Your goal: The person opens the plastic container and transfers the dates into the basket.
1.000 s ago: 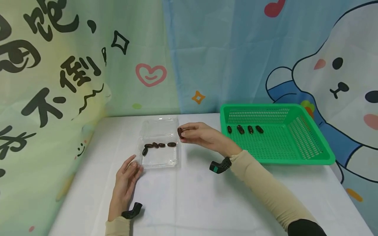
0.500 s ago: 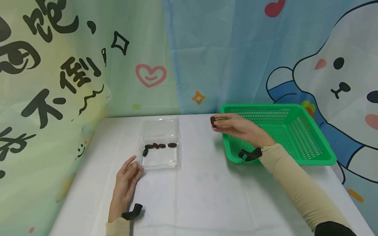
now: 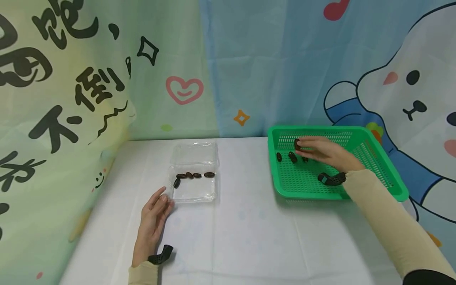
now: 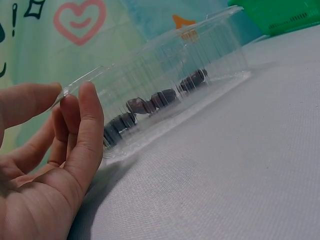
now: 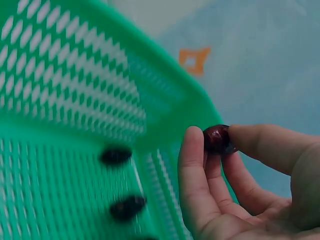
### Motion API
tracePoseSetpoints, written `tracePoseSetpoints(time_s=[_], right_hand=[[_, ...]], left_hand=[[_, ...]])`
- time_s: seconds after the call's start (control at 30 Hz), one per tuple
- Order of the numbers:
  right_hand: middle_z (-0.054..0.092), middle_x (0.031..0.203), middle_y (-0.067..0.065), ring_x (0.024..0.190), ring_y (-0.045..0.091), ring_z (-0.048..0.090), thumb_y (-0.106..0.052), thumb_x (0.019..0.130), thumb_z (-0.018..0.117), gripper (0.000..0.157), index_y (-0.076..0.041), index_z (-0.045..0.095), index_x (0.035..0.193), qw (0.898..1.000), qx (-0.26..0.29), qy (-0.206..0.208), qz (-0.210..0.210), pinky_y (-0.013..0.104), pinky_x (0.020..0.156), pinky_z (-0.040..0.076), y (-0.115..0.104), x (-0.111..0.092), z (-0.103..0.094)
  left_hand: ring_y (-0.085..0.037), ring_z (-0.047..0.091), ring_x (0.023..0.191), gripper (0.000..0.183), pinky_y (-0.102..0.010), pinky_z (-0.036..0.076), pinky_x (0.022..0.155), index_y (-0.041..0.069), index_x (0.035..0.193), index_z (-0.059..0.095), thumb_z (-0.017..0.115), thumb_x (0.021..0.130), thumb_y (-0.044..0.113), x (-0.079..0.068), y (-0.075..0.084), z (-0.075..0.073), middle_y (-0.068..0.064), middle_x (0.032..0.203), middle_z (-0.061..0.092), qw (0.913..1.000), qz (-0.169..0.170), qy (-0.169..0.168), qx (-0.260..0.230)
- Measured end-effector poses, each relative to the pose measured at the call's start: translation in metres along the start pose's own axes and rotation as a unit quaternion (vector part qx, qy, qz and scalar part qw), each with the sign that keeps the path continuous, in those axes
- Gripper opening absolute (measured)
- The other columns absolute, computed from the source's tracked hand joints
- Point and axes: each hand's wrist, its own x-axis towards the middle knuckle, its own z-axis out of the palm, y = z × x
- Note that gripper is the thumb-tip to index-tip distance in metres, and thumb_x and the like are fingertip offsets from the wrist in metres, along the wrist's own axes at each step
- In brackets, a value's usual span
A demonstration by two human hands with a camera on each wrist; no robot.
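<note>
My right hand [image 3: 325, 152] is over the green basket [image 3: 377, 190], pinching a dark red-brown date [image 5: 218, 139] between thumb and fingertips. Beneath it, other dates [image 3: 292, 157] lie in a row on the basket floor, some of them partly hidden by the hand. On the left stands a clear plastic box [image 3: 194, 200] with its lid folded back. Several dates [image 3: 197, 175] rest inside, most in a line and one turned downward at the left end. My left hand [image 3: 153, 221] pinches the box's near left rim, as the left wrist view shows.
A white cloth [image 3: 246, 237] covers the table. Between box and basket is a stretch of this cloth. Behind the table hangs a printed curtain [image 3: 249, 71] with cartoon figures.
My right hand has travelled right, from beside the clear box to over the green basket, still pinching the date. My left hand has stayed at the box.
</note>
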Motion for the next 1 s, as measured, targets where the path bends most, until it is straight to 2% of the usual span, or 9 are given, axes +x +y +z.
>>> tracePoseSetpoints(time_s=[0.03,0.07,0.2,0.33,0.43,0.5,0.57,0.73,1.0], right_hand=[[0.046,0.154,0.005,0.128,0.015,0.066,-0.001,0.108,0.052,0.058,0.0,0.03,0.162,0.997,0.047,0.037,0.045,0.03,0.111,0.056,-0.001,0.001,-0.004],[0.048,0.15,-0.004,0.122,0.008,0.068,-0.007,0.107,0.057,0.062,-0.008,0.031,0.163,0.989,0.081,0.081,0.091,0.028,0.109,0.057,-0.002,0.001,-0.008],[0.046,0.143,-0.008,0.112,-0.001,0.067,-0.015,0.106,0.061,0.075,-0.007,0.017,0.166,0.98,0.031,0.135,0.14,0.024,0.109,0.056,0.001,0.003,-0.03],[0.052,0.126,-0.015,0.105,-0.004,0.067,-0.015,0.108,0.058,0.072,-0.008,0.017,0.166,0.974,0.011,0.164,0.155,0.021,0.109,0.055,0.006,0.002,-0.048],[0.063,0.109,-0.019,0.099,-0.001,0.07,-0.01,0.106,0.061,0.059,-0.014,0.036,0.159,0.965,0.038,0.194,0.17,0.022,0.107,0.057,0.01,-0.001,-0.057],[0.067,0.099,-0.021,0.095,-0.001,0.071,-0.009,0.106,0.059,0.045,-0.016,0.047,0.149,0.962,0.018,0.209,0.176,0.022,0.104,0.058,0.014,-0.004,-0.061],[0.069,0.091,-0.019,0.092,-0.001,0.072,-0.008,0.106,0.058,0.038,-0.011,0.051,0.144,0.959,-0.013,0.22,0.176,0.022,0.101,0.06,0.017,-0.006,-0.064],[0.065,0.088,-0.02,0.085,-0.003,0.071,-0.009,0.108,0.056,0.048,0.009,0.043,0.149,0.95,-0.122,0.235,0.165,0.023,0.094,0.063,0.027,-0.009,-0.069],[0.067,0.083,-0.017,0.077,0.003,0.072,-0.014,0.105,0.063,0.036,0.01,0.061,0.132,0.928,-0.195,0.258,0.184,0.026,0.081,0.066,0.041,-0.01,-0.071]], left_hand=[[-0.004,0.065,0.099,0.044,-0.022,0.061,0.099,0.014,0.148,0.049,0.06,0.106,0.009,0.0,0.0,0.0,0.008,0.106,0.062,1.0,0.001,0.0,-0.003],[-0.004,0.066,0.099,0.043,-0.022,0.061,0.099,0.015,0.147,0.05,0.06,0.106,0.008,0.0,0.0,0.0,0.008,0.106,0.063,1.0,0.002,-0.002,-0.005],[-0.005,0.066,0.098,0.042,-0.021,0.062,0.097,0.015,0.146,0.051,0.06,0.106,0.007,0.001,0.001,0.0,0.006,0.107,0.063,0.9999,0.006,-0.005,-0.014],[-0.005,0.066,0.099,0.044,-0.021,0.061,0.096,0.012,0.148,0.049,0.059,0.106,0.005,-0.001,0.002,0.0,0.005,0.109,0.063,0.9996,0.006,-0.011,-0.024],[-0.004,0.066,0.099,0.047,-0.02,0.061,0.098,0.01,0.151,0.045,0.058,0.106,0.004,-0.003,0.002,-0.001,0.004,0.112,0.062,0.9997,0.006,-0.015,-0.017],[-0.004,0.067,0.099,0.05,-0.02,0.06,0.099,0.009,0.153,0.042,0.058,0.106,0.006,-0.004,0.002,-0.001,0.004,0.112,0.061,0.9999,0.006,-0.015,-0.005],[-0.004,0.067,0.1,0.052,-0.019,0.059,0.101,0.008,0.155,0.04,0.058,0.106,0.006,-0.005,0.003,-0.001,0.004,0.114,0.06,0.9998,0.005,-0.017,-0.001],[-0.004,0.066,0.099,0.053,-0.021,0.06,0.101,0.007,0.155,0.039,0.059,0.106,0.006,-0.003,0.002,0.0,0.006,0.11,0.062,0.9998,0.001,-0.018,-0.012],[-0.004,0.065,0.099,0.052,-0.02,0.06,0.1,0.008,0.155,0.04,0.058,0.106,0.005,-0.003,0.001,-0.001,0.006,0.111,0.061,1.0,-0.003,-0.007,-0.004]])
